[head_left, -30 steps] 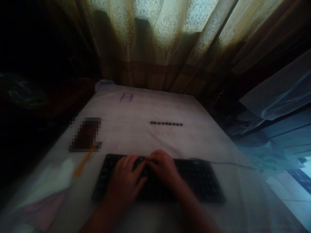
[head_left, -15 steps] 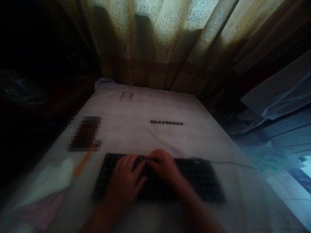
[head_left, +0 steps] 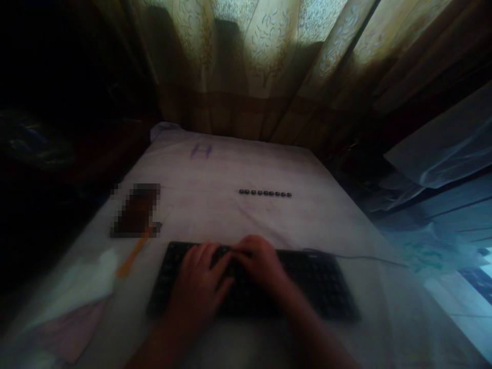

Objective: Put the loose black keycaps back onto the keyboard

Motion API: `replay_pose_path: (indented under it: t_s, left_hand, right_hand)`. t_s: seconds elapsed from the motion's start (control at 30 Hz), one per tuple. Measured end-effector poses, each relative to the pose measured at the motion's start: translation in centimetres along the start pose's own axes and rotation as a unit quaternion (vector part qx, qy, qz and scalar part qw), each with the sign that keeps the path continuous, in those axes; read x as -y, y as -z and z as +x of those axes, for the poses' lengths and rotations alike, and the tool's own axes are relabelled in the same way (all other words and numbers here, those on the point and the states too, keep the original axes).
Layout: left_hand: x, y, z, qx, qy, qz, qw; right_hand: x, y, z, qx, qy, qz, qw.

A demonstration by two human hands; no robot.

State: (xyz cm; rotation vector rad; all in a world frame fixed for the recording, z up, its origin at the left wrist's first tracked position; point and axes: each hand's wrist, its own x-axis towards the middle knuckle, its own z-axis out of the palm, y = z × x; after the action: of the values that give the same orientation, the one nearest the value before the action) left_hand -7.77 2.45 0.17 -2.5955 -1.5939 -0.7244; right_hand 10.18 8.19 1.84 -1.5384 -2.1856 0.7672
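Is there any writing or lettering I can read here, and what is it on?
"H": a faint purple mark on the white cloth, at its far end.
Keyboard key legends: too dark and blurred to read.
Row of small dark caps: too small to read.

Pale cloth-covered table [head_left: 215, 174], black keyboard [head_left: 319, 287], row of keycaps [head_left: 265, 193], orange tool [head_left: 130, 256], crumpled cloth [head_left: 77, 287]

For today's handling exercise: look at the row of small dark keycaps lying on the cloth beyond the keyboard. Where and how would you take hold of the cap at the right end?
Probably pinch the end cap of the keycap row by its near and far faces, from above. Its left side meets the neighbouring cap, while bare cloth lies around the rest. Both hands, left hand and right hand, rest on the keyboard.
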Motion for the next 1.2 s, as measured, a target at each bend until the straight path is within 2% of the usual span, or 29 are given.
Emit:
replay_pose_path:
  t_s: [0.27,0.47,0.57,0.9,1.2]
  left_hand:
    - [0.0,0.1,0.1,0.009,0.01,0.005,1.0]
    - [-0.1,0.3,0.1,0.013,0.004,0.034,0.999]
    - [-0.3,0.2,0.2,0.015,0.003,0.045,0.999]
    - [-0.4,0.0,0.3,0.013,0.015,0.043,0.999]
    - [-0.6,0.1,0.4,0.019,0.028,0.044,0.998]
  right_hand:
    - [-0.3,0.1,0.0,0.007,0.007,0.018,1.0]
    - [-1.8,0.4,0.2,-0.012,0.008,0.123,0.992]
    - [-2.0,0.5,0.2,-0.017,0.0,0.142,0.99]
    - [0.5,0.3,0.6,-0.021,-0.091,0.049,0.994]
    - [0.6,0.1,0.5,-0.016,-0.071,-0.005,0.997]
